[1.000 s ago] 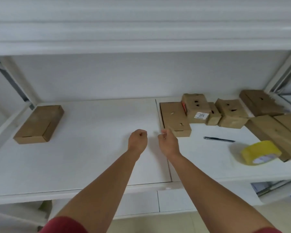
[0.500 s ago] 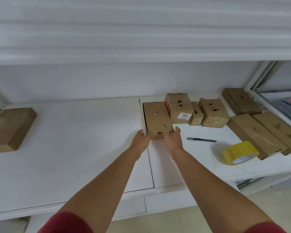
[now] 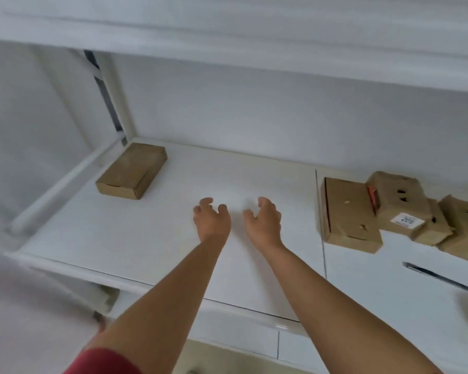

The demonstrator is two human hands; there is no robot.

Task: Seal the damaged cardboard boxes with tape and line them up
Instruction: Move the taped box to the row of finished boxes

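Cardboard boxes (image 3: 349, 213) sat far right; left hand (image 3: 211, 220) and right hand (image 3: 264, 222) hovered mid-shelf (image 3: 146, 238), fingers loosely curled, grasping nothing.

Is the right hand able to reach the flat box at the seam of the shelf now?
Probably yes. The right hand is open, holds nothing, and only bare shelf lies between it and the flat box.

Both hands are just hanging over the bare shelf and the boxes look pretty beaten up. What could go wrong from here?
1. The left hand and right hand hold nothing, so a holed box could be lined up untaped.
2. The labelled box seems to lean on the flat box; pulling the flat one out may topple it.
3. The pen lies near the shelf front and might get knocked off.
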